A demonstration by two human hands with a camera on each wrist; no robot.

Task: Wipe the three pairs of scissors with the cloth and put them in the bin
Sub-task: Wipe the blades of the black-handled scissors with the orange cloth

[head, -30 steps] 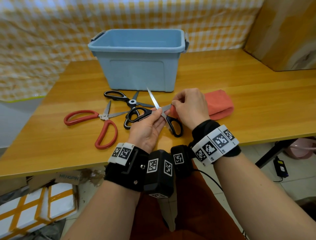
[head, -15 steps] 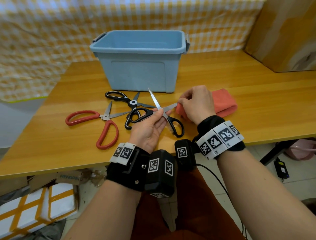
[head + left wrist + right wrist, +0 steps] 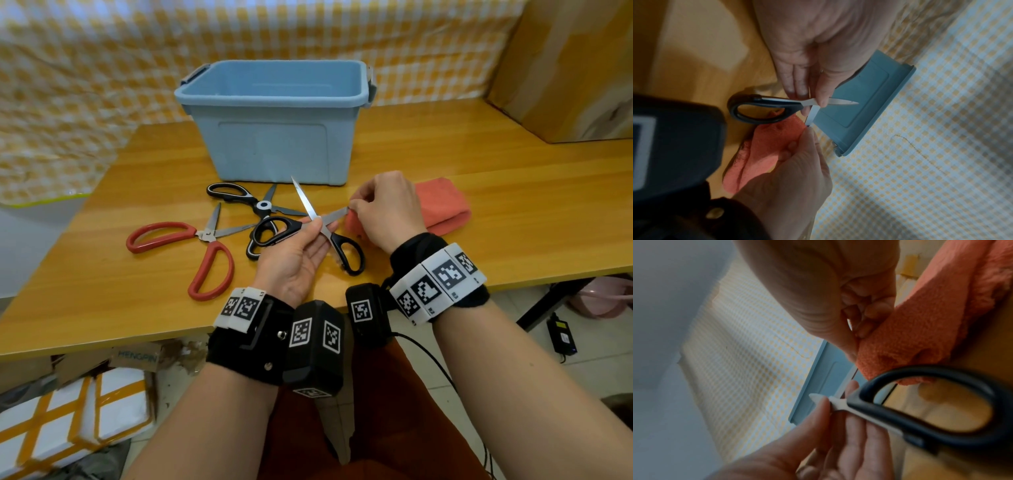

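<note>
My left hand [image 3: 308, 240] pinches a pair of black-handled scissors [image 3: 342, 246] at the pivot, blades spread wide, just above the table. My right hand [image 3: 380, 212] pinches the orange cloth [image 3: 442, 209] around the tip of the right-pointing blade. The left wrist view shows the scissors [image 3: 764, 110] and the cloth [image 3: 772, 146] under the right thumb. In the right wrist view the cloth [image 3: 920, 331] wraps the blade beside the black handle [image 3: 941, 415]. Red-handled scissors [image 3: 191, 246] and black-and-white scissors [image 3: 253, 212] lie on the table. The blue bin [image 3: 277, 120] stands behind.
The wooden table [image 3: 513, 212] has its front edge just below my wrists. A cardboard box [image 3: 575, 68] stands at the back right. A yellow checked sheet [image 3: 85, 85] hangs behind the table. Boxes lie on the floor at the lower left.
My right hand has slid the cloth outward along the blade, from near the pivot toward the tip. The left hand keeps holding the scissors in about the same place.
</note>
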